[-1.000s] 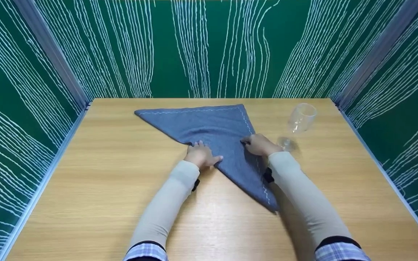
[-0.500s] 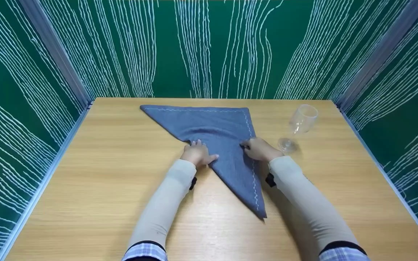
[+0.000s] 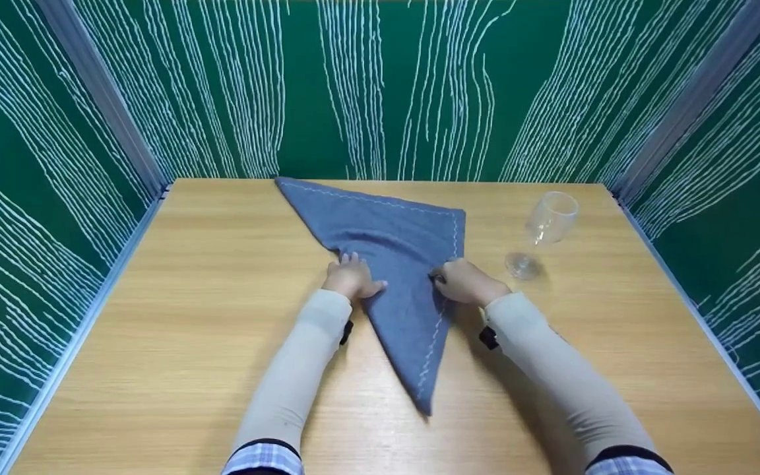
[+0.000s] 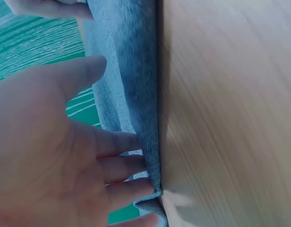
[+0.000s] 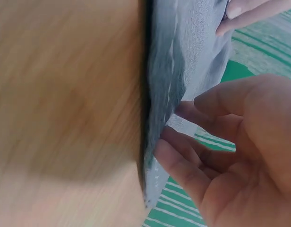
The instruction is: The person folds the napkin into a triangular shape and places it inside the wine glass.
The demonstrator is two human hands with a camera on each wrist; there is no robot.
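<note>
A grey-blue cloth (image 3: 380, 224) with a pale zigzag stitch along two edges lies folded into a triangle on the wooden table. Its long folded side faces left, and one corner points toward the front. My left hand (image 3: 351, 277) rests on that folded side, fingers fairly straight and thumb spread, as the left wrist view also shows. At the stitched right side, my right hand (image 3: 466, 280) presses its loosely bent fingertips on the cloth. In the right wrist view, no cloth shows between the thumb and the fingers (image 5: 178, 165).
A clear stemmed glass (image 3: 549, 219) stands upright to the right of the cloth, beyond my right hand. Green panels (image 3: 413, 99) with white wavy lines enclose the back and sides of the wooden table (image 3: 189, 297).
The cloth has turned clockwise under both hands: its far left corner moved back and right, its front corner swung left. Both hands shifted slightly left. The glass stayed put.
</note>
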